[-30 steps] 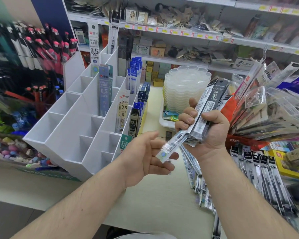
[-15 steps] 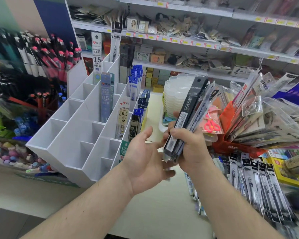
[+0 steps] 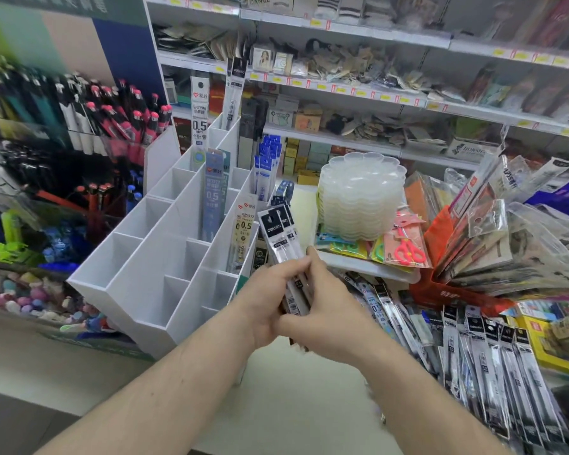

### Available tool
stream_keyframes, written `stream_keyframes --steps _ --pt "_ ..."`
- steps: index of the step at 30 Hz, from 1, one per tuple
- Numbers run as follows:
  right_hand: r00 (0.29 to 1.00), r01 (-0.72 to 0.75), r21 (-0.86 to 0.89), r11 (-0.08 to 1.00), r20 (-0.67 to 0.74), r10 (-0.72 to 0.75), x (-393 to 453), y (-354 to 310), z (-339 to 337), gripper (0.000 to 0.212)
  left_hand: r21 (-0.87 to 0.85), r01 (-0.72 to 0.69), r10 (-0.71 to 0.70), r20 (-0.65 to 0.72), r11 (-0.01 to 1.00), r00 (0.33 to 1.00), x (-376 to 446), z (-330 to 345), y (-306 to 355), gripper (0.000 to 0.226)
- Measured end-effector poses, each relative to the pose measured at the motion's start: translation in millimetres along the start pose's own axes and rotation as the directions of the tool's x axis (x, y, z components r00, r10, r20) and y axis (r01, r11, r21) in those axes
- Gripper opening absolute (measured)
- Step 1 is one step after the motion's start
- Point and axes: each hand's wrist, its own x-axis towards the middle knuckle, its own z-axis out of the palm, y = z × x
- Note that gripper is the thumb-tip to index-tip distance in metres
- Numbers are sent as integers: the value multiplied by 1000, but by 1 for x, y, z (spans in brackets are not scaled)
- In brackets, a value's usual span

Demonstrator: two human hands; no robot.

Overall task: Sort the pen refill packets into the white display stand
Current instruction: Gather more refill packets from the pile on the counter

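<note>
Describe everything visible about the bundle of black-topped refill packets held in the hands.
The bundle of refill packets is a small stack of long, narrow clear plastic sleeves with black header cards, the front one printed "deli" in white. It stands nearly upright, tops leaning slightly left, just right of the white display stand. The left hand and right hand both grip its lower half, hiding the bottom ends.

White metal shelving (image 3: 358, 90) spans the rear wall in several tiers, its edges carrying yellow price tags (image 3: 316, 23) and its boards stocked with small packaged goods. A panel of green, beige and dark blue blocks (image 3: 79, 37) stands at upper left. A pale counter (image 3: 293, 405) occupies the foreground. Lighting is even and bright.
</note>
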Motion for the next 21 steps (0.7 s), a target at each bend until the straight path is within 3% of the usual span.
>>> stream_keyframes --steps 1,3,6,9,12,15,18,21 --pt "1000 16 -29 999 5 -16 -2 2 -3 113 -32 4 -4 -1 999 1000 0 0 3 31" --pt "989 72 -45 996 -126 -77 -6 4 -11 91 -50 3 -3 -6 999 1000 -1 -2 10 29" --pt "928 142 176 974 -367 -70 -9 0 -33 55 10 -56 55 5 998 998 -11 -6 25 33" --pt "949 184 367 912 -309 -66 -5 -13 -47 51 109 -146 141 53 983 989 -26 -4 46 18" --pt "954 241 366 899 -261 -149 3 -35 -44 51 242 -193 155 169 951 973 -37 0 68 41" --pt "948 302 460 835 -235 -213 9 -53 -46 38 323 -196 126 223 926 967 -41 -4 91 62" --pt "947 311 489 815 -232 -223 10 -65 -51 28 393 -230 110 304 890 946 -42 -16 111 43" --pt "955 288 527 799 -214 -203 13 -71 -49 23 439 -269 121 336 857 934 -40 -28 121 49"
